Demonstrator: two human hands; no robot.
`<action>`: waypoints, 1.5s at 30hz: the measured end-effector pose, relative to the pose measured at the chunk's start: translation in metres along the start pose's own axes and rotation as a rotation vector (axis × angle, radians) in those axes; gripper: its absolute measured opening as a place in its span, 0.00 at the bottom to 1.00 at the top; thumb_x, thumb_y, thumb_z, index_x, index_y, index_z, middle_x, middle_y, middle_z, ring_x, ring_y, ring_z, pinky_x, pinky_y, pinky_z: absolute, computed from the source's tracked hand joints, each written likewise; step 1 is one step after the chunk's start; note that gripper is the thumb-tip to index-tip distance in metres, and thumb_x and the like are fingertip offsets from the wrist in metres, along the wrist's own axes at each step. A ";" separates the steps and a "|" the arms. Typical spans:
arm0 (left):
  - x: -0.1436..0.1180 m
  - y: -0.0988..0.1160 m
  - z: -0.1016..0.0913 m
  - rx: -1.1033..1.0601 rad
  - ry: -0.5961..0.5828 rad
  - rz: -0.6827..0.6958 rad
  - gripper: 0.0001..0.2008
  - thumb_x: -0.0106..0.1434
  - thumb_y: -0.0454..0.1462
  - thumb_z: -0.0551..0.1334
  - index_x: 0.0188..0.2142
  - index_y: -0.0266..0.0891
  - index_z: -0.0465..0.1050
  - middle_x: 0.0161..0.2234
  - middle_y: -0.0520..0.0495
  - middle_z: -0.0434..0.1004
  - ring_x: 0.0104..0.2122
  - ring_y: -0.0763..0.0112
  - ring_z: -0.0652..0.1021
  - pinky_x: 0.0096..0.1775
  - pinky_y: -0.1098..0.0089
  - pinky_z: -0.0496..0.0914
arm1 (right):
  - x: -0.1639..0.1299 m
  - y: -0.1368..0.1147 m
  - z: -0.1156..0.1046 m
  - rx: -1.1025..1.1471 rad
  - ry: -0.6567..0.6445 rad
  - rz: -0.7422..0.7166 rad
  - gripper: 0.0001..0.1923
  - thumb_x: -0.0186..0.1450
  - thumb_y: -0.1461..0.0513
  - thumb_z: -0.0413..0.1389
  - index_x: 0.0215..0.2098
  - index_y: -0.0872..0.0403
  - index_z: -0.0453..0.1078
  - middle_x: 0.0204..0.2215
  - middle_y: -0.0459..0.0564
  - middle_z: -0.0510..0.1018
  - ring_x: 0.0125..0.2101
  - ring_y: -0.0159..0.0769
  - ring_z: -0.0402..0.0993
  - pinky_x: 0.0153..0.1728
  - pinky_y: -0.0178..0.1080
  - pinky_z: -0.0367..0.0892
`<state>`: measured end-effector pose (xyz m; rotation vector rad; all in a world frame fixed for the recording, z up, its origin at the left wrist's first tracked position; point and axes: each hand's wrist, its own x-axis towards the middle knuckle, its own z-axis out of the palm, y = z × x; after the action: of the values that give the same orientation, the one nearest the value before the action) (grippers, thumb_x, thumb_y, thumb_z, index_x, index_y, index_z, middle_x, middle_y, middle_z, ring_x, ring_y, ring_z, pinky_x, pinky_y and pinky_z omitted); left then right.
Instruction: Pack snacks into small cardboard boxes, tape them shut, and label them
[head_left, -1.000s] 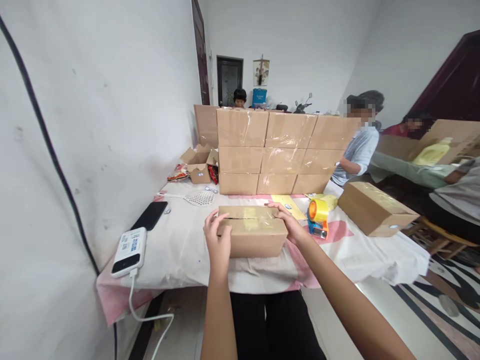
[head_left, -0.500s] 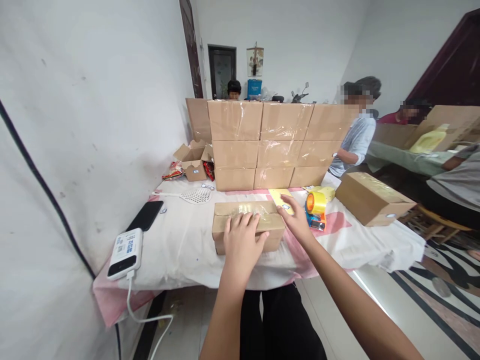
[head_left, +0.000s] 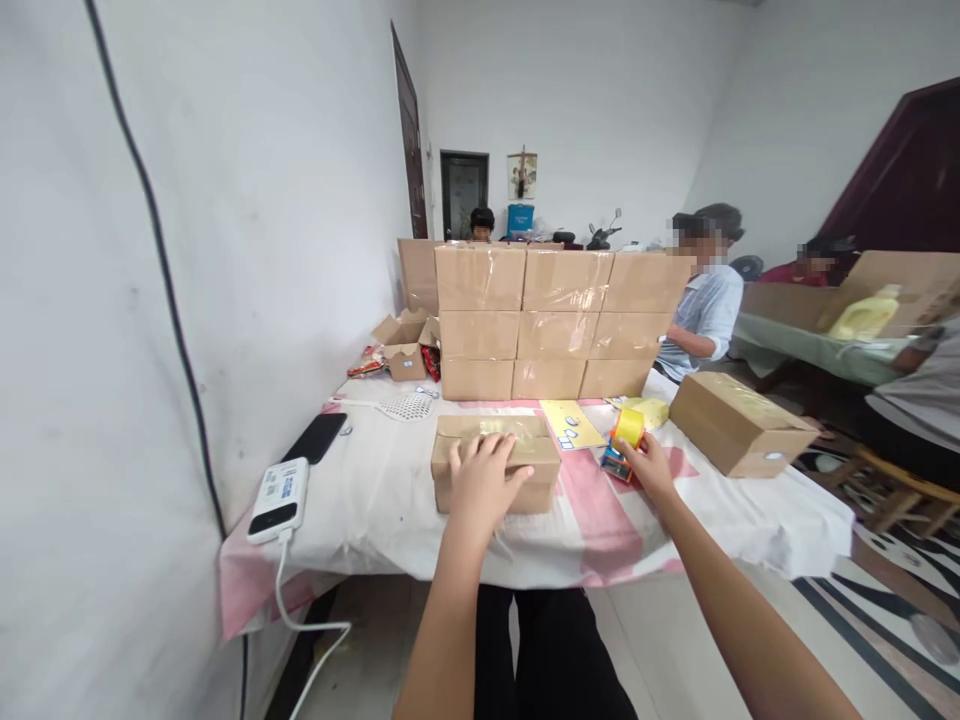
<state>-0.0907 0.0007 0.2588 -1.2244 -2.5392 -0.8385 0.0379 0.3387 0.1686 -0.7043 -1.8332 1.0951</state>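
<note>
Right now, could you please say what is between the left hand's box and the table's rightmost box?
The head view shows the tape dispenser in the right hand and a yellow sheet behind.

A cloth-covered table (head_left: pixel 360 530) is bearing a box stack (head_left: pixel 555 335) showing 9 fronts, a nearer taped carton (head_left: pixel 536 484), a black phone (head_left: pixel 319 437) and a white power bank (head_left: pixel 280 496).

Matt cardboard box (head_left: pixel 541 482), glossy tape (head_left: pixel 517 427)
</note>
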 end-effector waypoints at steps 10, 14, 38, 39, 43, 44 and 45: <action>0.010 0.009 -0.024 0.025 -0.042 0.015 0.30 0.69 0.52 0.55 0.68 0.49 0.59 0.52 0.42 0.80 0.64 0.47 0.66 0.63 0.33 0.34 | -0.058 -0.077 0.031 0.361 -0.004 -0.049 0.24 0.62 0.45 0.61 0.42 0.57 0.74 0.41 0.58 0.82 0.41 0.46 0.79 0.42 0.45 0.74; -0.009 0.016 -0.025 -0.019 0.067 0.065 0.22 0.70 0.48 0.56 0.62 0.50 0.68 0.56 0.43 0.77 0.68 0.46 0.58 0.63 0.33 0.33 | -0.095 -0.141 0.042 0.480 -0.008 -0.091 0.20 0.63 0.47 0.61 0.40 0.56 0.75 0.37 0.56 0.83 0.38 0.43 0.80 0.41 0.42 0.73; -0.107 0.091 -0.024 -0.925 0.026 -0.135 0.16 0.66 0.44 0.62 0.25 0.39 0.76 0.30 0.49 0.70 0.32 0.70 0.71 0.35 0.71 0.65 | -0.144 -0.215 0.033 0.414 0.081 -0.107 0.27 0.69 0.43 0.49 0.22 0.51 0.52 0.20 0.41 0.54 0.23 0.29 0.48 0.23 0.36 0.48; -0.112 0.094 -0.026 -0.924 0.007 -0.159 0.17 0.66 0.45 0.61 0.25 0.39 0.75 0.29 0.50 0.70 0.30 0.71 0.71 0.33 0.71 0.65 | -0.140 -0.216 0.032 0.416 0.104 -0.107 0.27 0.69 0.43 0.49 0.22 0.51 0.52 0.20 0.41 0.54 0.23 0.29 0.48 0.23 0.36 0.48; -0.125 0.096 -0.025 -0.954 -0.088 -0.261 0.18 0.65 0.47 0.60 0.26 0.39 0.77 0.24 0.49 0.74 0.27 0.68 0.75 0.33 0.70 0.68 | -0.128 -0.220 0.031 0.447 0.168 -0.104 0.28 0.69 0.43 0.49 0.22 0.51 0.50 0.21 0.41 0.52 0.23 0.29 0.46 0.23 0.36 0.48; -0.127 0.095 -0.023 -0.963 -0.121 -0.285 0.18 0.65 0.48 0.60 0.27 0.39 0.77 0.25 0.49 0.77 0.27 0.67 0.77 0.34 0.69 0.69 | -0.127 -0.222 0.031 0.451 0.168 -0.111 0.28 0.69 0.42 0.49 0.22 0.51 0.50 0.21 0.41 0.52 0.23 0.29 0.46 0.24 0.36 0.48; -0.127 0.094 -0.022 -0.976 -0.156 -0.301 0.19 0.65 0.49 0.60 0.27 0.39 0.77 0.25 0.48 0.78 0.27 0.66 0.78 0.34 0.69 0.70 | -0.128 -0.223 0.030 0.452 0.161 -0.116 0.28 0.69 0.42 0.49 0.22 0.51 0.50 0.21 0.41 0.52 0.23 0.29 0.46 0.24 0.36 0.48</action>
<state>0.0610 -0.0487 0.2627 -1.1103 -2.4880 -2.3020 0.0631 0.1235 0.3108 -0.4000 -1.4027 1.2765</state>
